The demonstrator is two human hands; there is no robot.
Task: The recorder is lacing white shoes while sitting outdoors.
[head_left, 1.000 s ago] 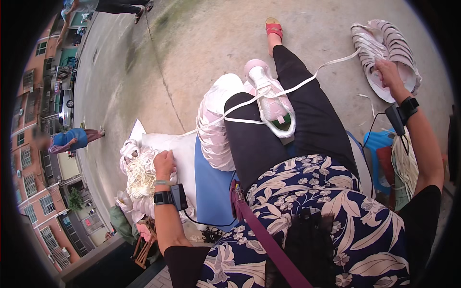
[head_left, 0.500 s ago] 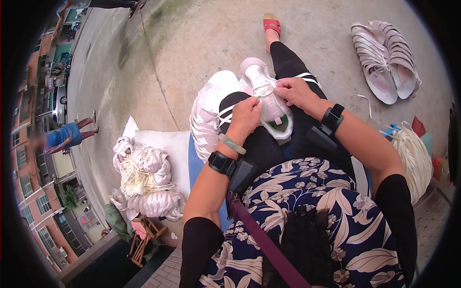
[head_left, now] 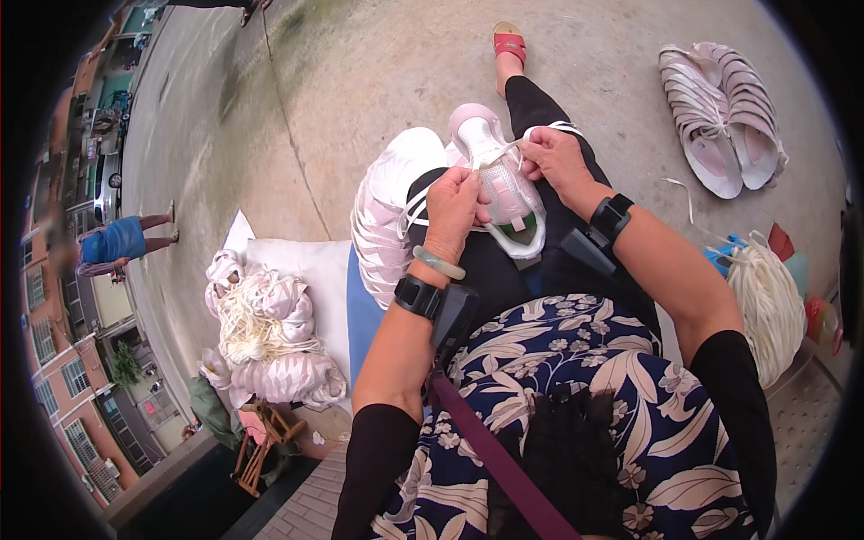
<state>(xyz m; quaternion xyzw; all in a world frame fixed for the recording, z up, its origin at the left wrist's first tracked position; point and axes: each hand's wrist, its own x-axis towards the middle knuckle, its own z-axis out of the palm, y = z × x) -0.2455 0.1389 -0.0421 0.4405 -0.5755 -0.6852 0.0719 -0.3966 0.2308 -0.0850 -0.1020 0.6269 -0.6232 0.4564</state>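
A pink and white shoe upper lies across my thighs, its opening towards me and its toe pointing away. Over its eyelet area runs a white shoelace, raised between my two hands. My left hand is closed in a pinch on one side of the lace, at the upper's left edge. On the other side my right hand pinches the lace between thumb and fingers. Loose white lace also hangs by my left hand and over my right knee.
Nested uppers rest beside my left thigh. A tied bundle of uppers lies on the concrete at far right, above a hank of white laces. At left are a heap of uppers and a wooden folding stool. A person stands farther off.
Both hands have shifted slightly away from me, drawing the lace up off the shoe upper so it spans between them. The person at far left has changed stance.
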